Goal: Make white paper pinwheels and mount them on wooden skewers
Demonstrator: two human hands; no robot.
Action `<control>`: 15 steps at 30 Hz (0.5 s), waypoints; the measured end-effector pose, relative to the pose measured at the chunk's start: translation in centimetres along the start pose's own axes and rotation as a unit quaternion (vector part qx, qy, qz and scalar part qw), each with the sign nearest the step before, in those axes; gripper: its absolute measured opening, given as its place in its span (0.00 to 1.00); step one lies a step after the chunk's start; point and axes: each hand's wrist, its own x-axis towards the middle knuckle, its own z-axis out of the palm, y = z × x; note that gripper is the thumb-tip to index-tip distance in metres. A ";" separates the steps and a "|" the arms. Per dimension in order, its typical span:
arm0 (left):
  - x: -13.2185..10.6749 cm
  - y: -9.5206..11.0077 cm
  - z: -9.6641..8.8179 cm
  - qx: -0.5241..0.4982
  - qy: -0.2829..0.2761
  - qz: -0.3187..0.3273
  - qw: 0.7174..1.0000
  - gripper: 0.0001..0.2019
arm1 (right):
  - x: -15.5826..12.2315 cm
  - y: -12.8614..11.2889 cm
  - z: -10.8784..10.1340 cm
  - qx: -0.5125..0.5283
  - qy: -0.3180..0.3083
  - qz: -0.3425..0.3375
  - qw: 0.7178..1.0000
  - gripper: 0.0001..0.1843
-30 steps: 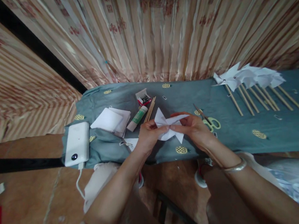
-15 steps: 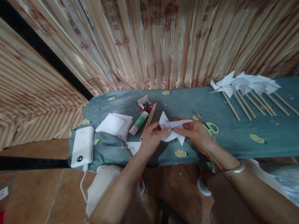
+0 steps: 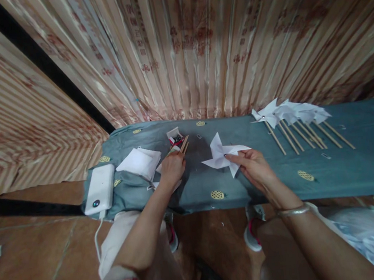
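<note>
Right hand (image 3: 255, 166) pinches white paper pinwheel (image 3: 221, 152) over cloth-covered desk (image 3: 344, 174); left hand (image 3: 173, 168) at wooden sticks (image 3: 186, 143), grip unclear; stick-mounted pinwheels (image 3: 287, 114) overlap at far right.

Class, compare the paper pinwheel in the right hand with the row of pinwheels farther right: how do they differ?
The paper pinwheel is held by the right hand; the row of pinwheels lies on the green cloth.
The paper pinwheel shows no stick; the row of pinwheels has wooden sticks.
The paper pinwheel stands apart; the row of pinwheels overlaps.
Both are white with pointed blades.
</note>
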 end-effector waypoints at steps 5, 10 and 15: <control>0.3 0.2 -0.2 -0.009 0.006 -0.011 1.000 0.13 | -0.2 -0.5 -0.6 0.017 0.008 -0.008 1.000 0.19; 0.5 0.9 -0.2 -0.061 0.025 -0.019 0.998 0.13 | -0.5 -0.9 -1.7 0.018 0.027 -0.028 0.999 0.20; 0.6 2.0 -1.4 -0.310 0.103 -0.016 0.945 0.09 | -0.9 -1.8 -2.7 0.019 0.038 -0.044 0.998 0.20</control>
